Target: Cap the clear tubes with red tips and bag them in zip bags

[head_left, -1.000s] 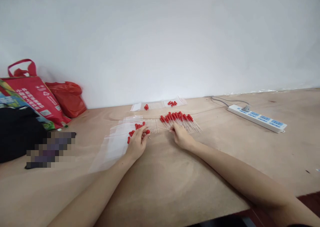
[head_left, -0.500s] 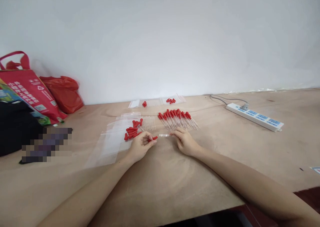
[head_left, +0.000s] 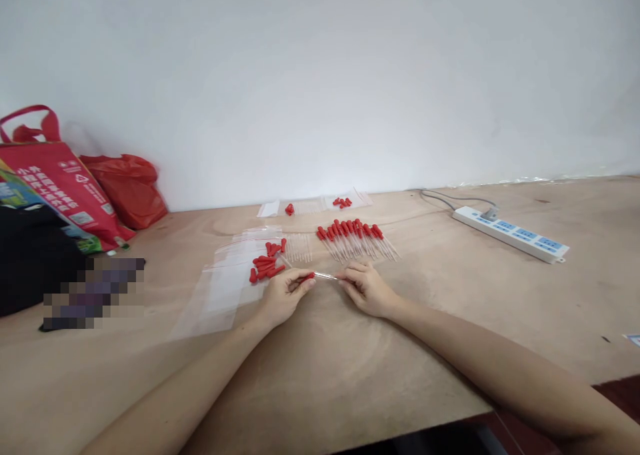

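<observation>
Between the fingers of my left hand [head_left: 287, 293] is a red rubber dropper bulb [head_left: 309, 277], partly hidden by the fingers. My right hand [head_left: 367, 289] pinches a thin clear glass dropper tube [head_left: 326, 276], whose left end meets the bulb's opening; how far it sits inside I cannot tell. Just beyond my right hand lies a row of droppers [head_left: 350, 235] with red bulbs on their tubes. Loose red bulbs [head_left: 265, 263] lie on a clear plastic bag beyond my left hand. Beside them is a group of bare glass tubes [head_left: 299, 247].
Flat clear zip bags [head_left: 215, 288] lie at left. Another bag with red bulbs [head_left: 343, 203] rests near the wall. A white power strip [head_left: 510, 233] with a grey cord is at right. Red bags [head_left: 125, 188] and a black item [head_left: 35, 261] stand at far left.
The tube and the bulb have come together; a gap stood between them before. The tube now tilts down to the right, and my right fingers are more curled.
</observation>
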Tool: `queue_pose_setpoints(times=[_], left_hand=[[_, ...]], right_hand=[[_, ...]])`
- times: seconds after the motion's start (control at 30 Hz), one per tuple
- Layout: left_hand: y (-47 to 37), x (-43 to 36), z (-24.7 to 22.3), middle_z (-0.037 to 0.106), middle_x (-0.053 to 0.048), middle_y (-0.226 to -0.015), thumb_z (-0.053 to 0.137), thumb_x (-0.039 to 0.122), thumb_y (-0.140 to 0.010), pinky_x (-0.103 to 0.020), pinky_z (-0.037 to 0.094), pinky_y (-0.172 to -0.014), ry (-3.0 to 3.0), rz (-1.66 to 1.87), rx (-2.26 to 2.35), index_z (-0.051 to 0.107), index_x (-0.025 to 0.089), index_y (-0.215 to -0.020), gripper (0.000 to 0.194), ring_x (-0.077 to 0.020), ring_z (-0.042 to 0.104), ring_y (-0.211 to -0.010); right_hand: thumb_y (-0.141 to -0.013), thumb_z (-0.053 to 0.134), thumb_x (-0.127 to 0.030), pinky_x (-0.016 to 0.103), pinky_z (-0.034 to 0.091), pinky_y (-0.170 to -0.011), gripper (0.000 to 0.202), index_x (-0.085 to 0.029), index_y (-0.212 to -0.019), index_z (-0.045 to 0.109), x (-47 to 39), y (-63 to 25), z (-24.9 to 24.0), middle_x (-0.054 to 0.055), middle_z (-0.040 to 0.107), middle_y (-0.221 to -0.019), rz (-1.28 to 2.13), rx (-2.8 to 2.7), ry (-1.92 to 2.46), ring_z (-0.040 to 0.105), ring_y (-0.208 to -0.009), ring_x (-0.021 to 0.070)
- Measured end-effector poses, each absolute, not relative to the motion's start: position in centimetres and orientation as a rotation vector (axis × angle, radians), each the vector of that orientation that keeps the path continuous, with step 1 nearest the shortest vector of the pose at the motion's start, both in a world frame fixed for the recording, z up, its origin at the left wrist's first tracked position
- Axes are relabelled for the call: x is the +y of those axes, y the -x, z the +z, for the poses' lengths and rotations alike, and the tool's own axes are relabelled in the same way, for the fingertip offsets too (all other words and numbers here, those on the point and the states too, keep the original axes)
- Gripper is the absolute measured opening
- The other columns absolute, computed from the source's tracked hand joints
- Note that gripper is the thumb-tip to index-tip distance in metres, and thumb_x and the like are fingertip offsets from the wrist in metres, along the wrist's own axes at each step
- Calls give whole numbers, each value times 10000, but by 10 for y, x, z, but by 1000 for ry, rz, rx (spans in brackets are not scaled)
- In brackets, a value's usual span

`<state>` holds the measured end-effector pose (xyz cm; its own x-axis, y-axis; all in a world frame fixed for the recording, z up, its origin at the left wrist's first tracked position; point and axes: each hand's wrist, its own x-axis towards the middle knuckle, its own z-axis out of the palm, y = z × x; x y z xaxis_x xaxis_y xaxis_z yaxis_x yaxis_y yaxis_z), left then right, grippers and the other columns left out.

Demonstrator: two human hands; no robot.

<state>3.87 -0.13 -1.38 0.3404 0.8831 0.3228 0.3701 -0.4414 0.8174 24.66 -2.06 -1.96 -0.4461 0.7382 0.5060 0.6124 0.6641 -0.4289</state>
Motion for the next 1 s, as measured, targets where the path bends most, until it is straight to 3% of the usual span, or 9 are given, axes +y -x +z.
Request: queue_pose_setpoints(times=[0.27, 0.43, 0.67, 1.0], left_hand=[[-37, -8, -8, 636, -33, -755, 498, 238, -792, -253, 462, -615, -2298, 999, 1083, 627, 166, -805, 149, -144, 578, -678], [-38, -17, -1, 618, -35, -771, 437, 209, -829, -249, 450, -631, -2583, 856, 943, 619, 179, -817, 185, -137, 574, -685], [-39, -20, -2, 598, -47, -778, 431, 202, -835, -248, 446, -647, -2704, 806, 896, 580, 160, -810, 158, -144, 570, -703], [-39, -16, -5, 599, -42, -811, 414, 201, -850, -250, 453, -666, -2726, 782, 871, 578, 167, -852, 168, -140, 570, -729]], right_hand=[[-839, 454, -192, 308, 271, -723, 185, -192, -888, 632, -14, -250, -20, 37, 605, -754, 249, -2286, 974, 528, -689, 131], [-848, 419, -190, 312, 228, -727, 215, -204, -907, 625, -17, -256, -14, 32, 611, -798, 218, -2406, 950, 497, -665, 118], [-825, 394, -158, 295, 215, -688, 186, -159, -783, 575, -24, -247, -11, 27, 601, -757, 100, -2419, 1001, 472, -635, 118], [-840, 381, -176, 271, 216, -660, 205, -160, -756, 567, -24, -238, -9, 16, 610, -718, 196, -2467, 1108, 493, -656, 118]])
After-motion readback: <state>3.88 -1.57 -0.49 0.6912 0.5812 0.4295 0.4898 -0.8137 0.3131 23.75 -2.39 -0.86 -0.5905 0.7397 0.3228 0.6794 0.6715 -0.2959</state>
